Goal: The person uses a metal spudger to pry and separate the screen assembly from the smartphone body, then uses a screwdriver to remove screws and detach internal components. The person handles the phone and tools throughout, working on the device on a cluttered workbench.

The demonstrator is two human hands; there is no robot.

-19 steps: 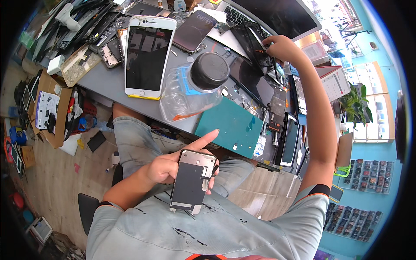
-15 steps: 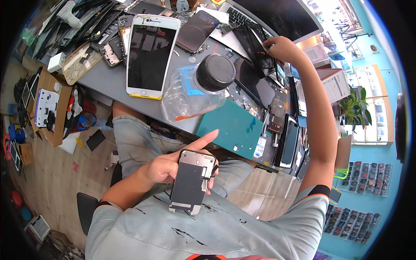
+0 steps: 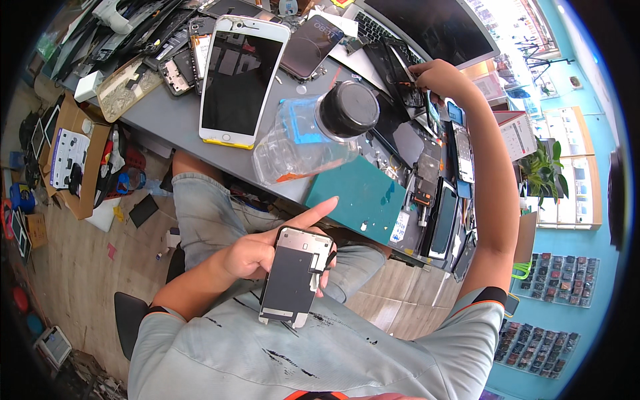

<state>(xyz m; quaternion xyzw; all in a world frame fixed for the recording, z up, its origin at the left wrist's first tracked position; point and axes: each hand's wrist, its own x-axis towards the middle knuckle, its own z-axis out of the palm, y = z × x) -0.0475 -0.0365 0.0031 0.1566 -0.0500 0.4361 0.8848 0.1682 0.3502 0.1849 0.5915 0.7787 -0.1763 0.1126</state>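
In front of my shirt, my left hand [image 3: 252, 257] holds a phone screen [image 3: 290, 279], its grey-and-black back and a short flex cable facing up. The index finger sticks out past it toward the teal mat [image 3: 360, 200]. My right arm stretches to the far right of the desk. There my right hand [image 3: 443, 80] is at a stack of thin black panels [image 3: 399, 79] beside the open laptop [image 3: 427, 30]. Its fingers are bent at the panels' edge; what they grip, if anything, is hidden.
A large white-framed tablet [image 3: 241, 83] lies on the desk [image 3: 160, 110], left of a clear plastic jar [image 3: 300, 143] with a black lid [image 3: 349, 109]. Phone parts crowd the far left. More phones [image 3: 445, 217] lie on the right. An open cardboard box [image 3: 83, 200] stands by the floor.
The view has shifted slightly, so the desk things sit a little differently in the picture. Both hands stay nearly where they were, the left still holding the phone screen.
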